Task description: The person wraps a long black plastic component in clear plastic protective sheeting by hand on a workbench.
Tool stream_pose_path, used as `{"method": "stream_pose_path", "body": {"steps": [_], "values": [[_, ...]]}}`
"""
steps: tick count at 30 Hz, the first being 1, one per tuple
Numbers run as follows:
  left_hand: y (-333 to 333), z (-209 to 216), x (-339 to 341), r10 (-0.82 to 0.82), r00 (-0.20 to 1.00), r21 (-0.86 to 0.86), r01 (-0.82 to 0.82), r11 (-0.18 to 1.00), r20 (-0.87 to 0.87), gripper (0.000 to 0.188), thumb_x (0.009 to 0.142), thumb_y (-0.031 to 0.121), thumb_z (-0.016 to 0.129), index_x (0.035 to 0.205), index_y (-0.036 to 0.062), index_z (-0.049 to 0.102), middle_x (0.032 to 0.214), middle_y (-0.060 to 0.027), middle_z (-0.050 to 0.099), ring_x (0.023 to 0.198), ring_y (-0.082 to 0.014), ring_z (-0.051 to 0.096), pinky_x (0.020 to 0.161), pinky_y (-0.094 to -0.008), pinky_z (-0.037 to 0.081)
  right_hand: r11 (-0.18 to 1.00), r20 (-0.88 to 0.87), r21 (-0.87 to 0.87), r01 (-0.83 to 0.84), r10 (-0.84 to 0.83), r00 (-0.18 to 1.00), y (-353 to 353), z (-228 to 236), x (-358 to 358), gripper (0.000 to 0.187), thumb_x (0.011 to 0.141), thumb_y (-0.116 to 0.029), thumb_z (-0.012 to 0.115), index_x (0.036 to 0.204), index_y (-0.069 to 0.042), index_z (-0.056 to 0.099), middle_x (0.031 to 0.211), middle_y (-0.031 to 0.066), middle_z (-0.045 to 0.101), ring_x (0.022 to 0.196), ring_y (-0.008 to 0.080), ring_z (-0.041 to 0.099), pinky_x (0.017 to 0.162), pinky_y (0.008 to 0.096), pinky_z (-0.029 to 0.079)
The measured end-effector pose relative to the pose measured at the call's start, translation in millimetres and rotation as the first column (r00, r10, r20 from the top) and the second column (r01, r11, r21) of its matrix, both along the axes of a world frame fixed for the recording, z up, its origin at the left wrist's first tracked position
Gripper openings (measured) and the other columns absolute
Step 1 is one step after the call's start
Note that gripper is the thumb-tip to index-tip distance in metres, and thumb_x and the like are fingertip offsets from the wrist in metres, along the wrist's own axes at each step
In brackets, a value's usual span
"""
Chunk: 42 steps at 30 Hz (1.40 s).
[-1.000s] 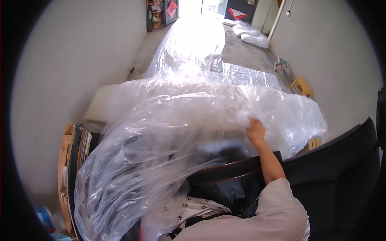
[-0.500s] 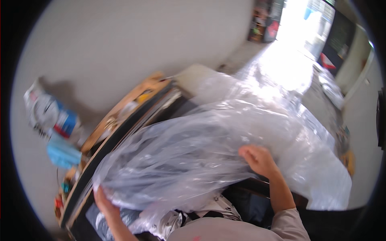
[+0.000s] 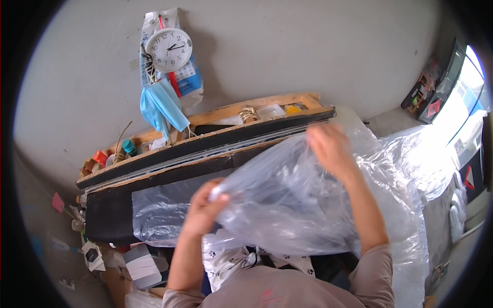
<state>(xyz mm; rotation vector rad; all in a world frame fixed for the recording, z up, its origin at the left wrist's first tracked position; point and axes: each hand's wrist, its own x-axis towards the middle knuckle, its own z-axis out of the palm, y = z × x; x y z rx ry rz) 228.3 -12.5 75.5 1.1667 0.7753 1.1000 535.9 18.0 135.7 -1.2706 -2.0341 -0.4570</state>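
Whitish film (image 3: 287,200), black-on-white paw-print cloth (image 3: 224,260)

The person wears a taupe short-sleeved shirt (image 3: 277,282) with a small red mark (image 3: 267,293) and white, black-paw-patterned clothing (image 3: 222,263) below.

1. You are working in what is looking like a small workshop, though you could be standing in a home's workroom.
2. Sheets of clear plastic film (image 3: 287,205) are covering a long black-topped bench (image 3: 109,218) before you.
3. Small supplies, including a teal item (image 3: 129,148), are crowding a wooden tray (image 3: 218,112) behind it.
4. A round clock (image 3: 169,50) and blue face masks (image 3: 160,105) are hanging on a plain wall (image 3: 292,51).
5. Daylight is flooding through a doorway (image 3: 468,97) onto bare grey floor (image 3: 438,226).
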Motion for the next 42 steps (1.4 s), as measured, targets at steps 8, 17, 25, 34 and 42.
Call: {"method": "stream_pose_path", "body": {"steps": [8, 17, 25, 34, 42], "values": [[-13.8, -50.3, 44.6, -0.067, 0.983, -0.114, 0.087, 0.99, 0.17, 0.018, 0.082, 0.006, 0.06, 0.096, 0.0066, 0.049, 0.082, -0.0015, 0.061, 0.072, -0.0071, 0.055, 0.065, -0.0201, 0.045, 0.742, -0.457, -0.61, -0.278, -0.043, 0.888, -77.8, -34.5, -75.5, 0.022, 0.081, -0.02, 0.062, 0.091, -0.001, 0.055, 0.061, 0.0036, 0.058, 0.057, 0.0114, 0.055, 0.051, 0.0264, 0.042], [10.6, -48.5, -0.8, 0.414, 0.763, -0.39, -0.23, 0.892, 0.497, 0.012, 0.08, 0.005, 0.06, 0.08, 0.0125, 0.052, 0.073, 0.0009, 0.057, 0.065, -0.0076, 0.053, 0.059, -0.0218, 0.045, 0.96, -0.697, -0.249, -0.126, -0.087, 0.712, -93.9, -107.1, -74.5, 0.012, 0.073, -0.004, 0.066, 0.069, -0.003, 0.054, 0.054, 0.0069, 0.05, 0.043, 0.019, 0.046, 0.043, 0.0267, 0.036], [16.7, -51.3, -69.7, 0.523, 0.785, -0.119, -0.515, 0.849, 0.332, 0.014, 0.079, 0.0, 0.061, 0.082, 0.0091, 0.05, 0.071, 0.0047, 0.05, 0.054, -0.0021, 0.042, 0.05, -0.0149, 0.035, 0.914, -0.802, 0.239, 0.327, -0.005, 0.598, -137.5, -121.5, -12.4, 0.008, 0.082, -0.01, 0.054, 0.079, -0.006, 0.048, 0.065, 0.0006, 0.05, 0.052, 0.0114, 0.045, 0.045, 0.0246, 0.034], [-40.2, -74.2, 19.1, -0.605, 0.753, -0.055, 0.637, 0.769, 0.26, 0.065, 0.081, 0.049, 0.056, 0.125, 0.0035, 0.04, 0.124, -0.0074, 0.044, 0.113, -0.0169, 0.042, 0.094, -0.0326, 0.033, 0.931, -0.248, -0.288, -0.223, 0.152, 0.957, -150.5, -107.9, -78.9, 0.029, 0.079, -0.024, 0.061, 0.097, -0.002, 0.06, 0.09, 0.0135, 0.061, 0.078, 0.0267, 0.061, 0.073, 0.0386, 0.047], [-20.8, -31.3, 10.4, -0.076, 0.985, -0.047, 0.084, 0.995, 0.155, 0.016, 0.088, 0.01, 0.051, 0.101, 0.0046, 0.057, 0.084, 0.0019, 0.059, 0.072, -0.0063, 0.053, 0.064, -0.0204, 0.044, 0.465, -0.857, -0.391, -0.794, 0.132, 0.499, -147.5, -69.7, -43.3, 0.019, 0.085, -0.006, 0.05, 0.1, -0.001, 0.06, 0.096, 0.0135, 0.063, 0.082, 0.0208, 0.062, 0.074, 0.0309, 0.048]]}}
